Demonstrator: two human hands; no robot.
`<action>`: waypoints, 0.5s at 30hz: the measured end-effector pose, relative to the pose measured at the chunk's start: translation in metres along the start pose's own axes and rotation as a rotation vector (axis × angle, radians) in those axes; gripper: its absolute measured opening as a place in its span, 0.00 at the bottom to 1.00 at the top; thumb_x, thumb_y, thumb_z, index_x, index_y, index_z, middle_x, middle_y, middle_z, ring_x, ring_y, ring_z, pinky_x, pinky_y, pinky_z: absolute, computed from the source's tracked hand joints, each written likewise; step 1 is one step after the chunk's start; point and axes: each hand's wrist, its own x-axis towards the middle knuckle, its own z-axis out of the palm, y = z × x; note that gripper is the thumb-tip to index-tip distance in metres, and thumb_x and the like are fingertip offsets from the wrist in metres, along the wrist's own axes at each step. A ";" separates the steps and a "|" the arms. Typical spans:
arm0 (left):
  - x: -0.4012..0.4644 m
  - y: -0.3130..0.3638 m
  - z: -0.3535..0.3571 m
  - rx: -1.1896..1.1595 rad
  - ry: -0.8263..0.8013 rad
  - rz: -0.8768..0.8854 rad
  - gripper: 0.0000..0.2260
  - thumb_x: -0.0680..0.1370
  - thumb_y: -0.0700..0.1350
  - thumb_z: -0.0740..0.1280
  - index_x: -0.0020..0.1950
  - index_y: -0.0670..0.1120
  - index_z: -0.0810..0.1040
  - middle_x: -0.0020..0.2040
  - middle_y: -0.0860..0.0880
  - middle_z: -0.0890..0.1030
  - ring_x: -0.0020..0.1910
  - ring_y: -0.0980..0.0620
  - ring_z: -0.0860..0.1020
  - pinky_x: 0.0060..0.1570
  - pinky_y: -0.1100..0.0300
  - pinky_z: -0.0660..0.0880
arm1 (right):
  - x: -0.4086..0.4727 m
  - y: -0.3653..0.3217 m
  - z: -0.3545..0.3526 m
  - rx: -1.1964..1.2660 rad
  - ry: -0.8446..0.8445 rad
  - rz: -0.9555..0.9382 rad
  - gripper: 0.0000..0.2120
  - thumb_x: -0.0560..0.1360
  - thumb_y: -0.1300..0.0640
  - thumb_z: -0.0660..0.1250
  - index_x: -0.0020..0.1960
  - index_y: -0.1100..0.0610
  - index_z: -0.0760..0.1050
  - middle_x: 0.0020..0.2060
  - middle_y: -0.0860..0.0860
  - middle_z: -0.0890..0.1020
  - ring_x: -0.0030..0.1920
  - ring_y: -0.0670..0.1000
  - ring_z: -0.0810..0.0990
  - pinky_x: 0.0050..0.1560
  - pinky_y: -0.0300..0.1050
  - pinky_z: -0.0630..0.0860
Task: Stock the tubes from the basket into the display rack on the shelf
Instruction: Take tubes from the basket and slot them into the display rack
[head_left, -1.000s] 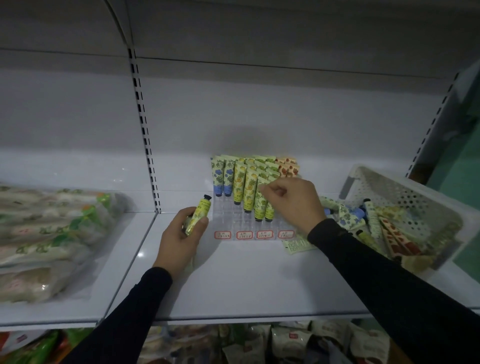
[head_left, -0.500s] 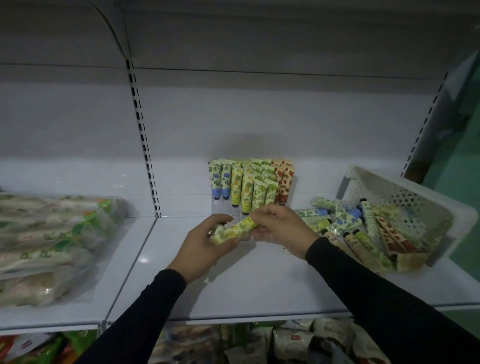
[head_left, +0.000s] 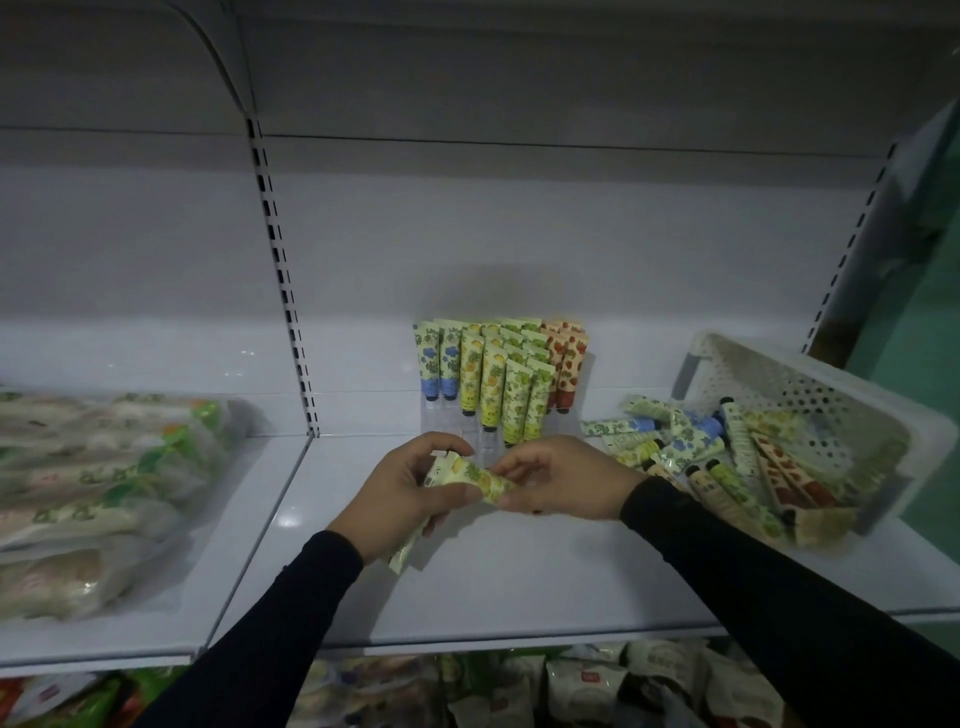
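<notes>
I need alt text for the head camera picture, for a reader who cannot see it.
Two hands, left and right, hold a yellow tube between them in front of a rack of upright tubes on a white shelf. A tipped basket of more tubes lies to the right.

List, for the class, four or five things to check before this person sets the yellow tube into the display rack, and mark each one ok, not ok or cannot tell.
1. Yellow tube firmly held: ok, left hand and right hand both hold it.
2. Tube turned cap down like the stocked ones: not ok, it lies crosswise.
3. Left hand free of extras: not ok, a second tube sticks out below the palm.
4. Free slot in the display rack: cannot tell, the hands hide the front row.
5. More stock in the basket: ok, tubes spill from it.
</notes>
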 end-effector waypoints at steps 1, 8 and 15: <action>0.000 -0.001 0.000 0.009 0.003 0.003 0.14 0.72 0.37 0.75 0.52 0.52 0.80 0.30 0.49 0.77 0.25 0.48 0.69 0.25 0.59 0.70 | 0.002 -0.003 0.001 -0.065 -0.008 -0.043 0.11 0.72 0.53 0.74 0.54 0.44 0.79 0.47 0.41 0.83 0.46 0.39 0.81 0.48 0.35 0.79; 0.001 -0.017 -0.022 0.102 0.211 -0.050 0.10 0.77 0.41 0.68 0.51 0.57 0.80 0.32 0.52 0.79 0.27 0.52 0.75 0.27 0.59 0.73 | 0.010 -0.012 0.000 -0.057 0.084 -0.070 0.24 0.74 0.57 0.71 0.67 0.47 0.65 0.52 0.47 0.81 0.50 0.51 0.82 0.52 0.51 0.81; -0.001 -0.051 -0.042 0.111 0.497 -0.152 0.13 0.79 0.44 0.63 0.52 0.65 0.77 0.38 0.48 0.82 0.26 0.51 0.78 0.26 0.59 0.75 | 0.025 -0.035 -0.022 -0.056 0.466 -0.032 0.16 0.78 0.48 0.64 0.50 0.62 0.70 0.42 0.56 0.83 0.36 0.44 0.85 0.45 0.55 0.81</action>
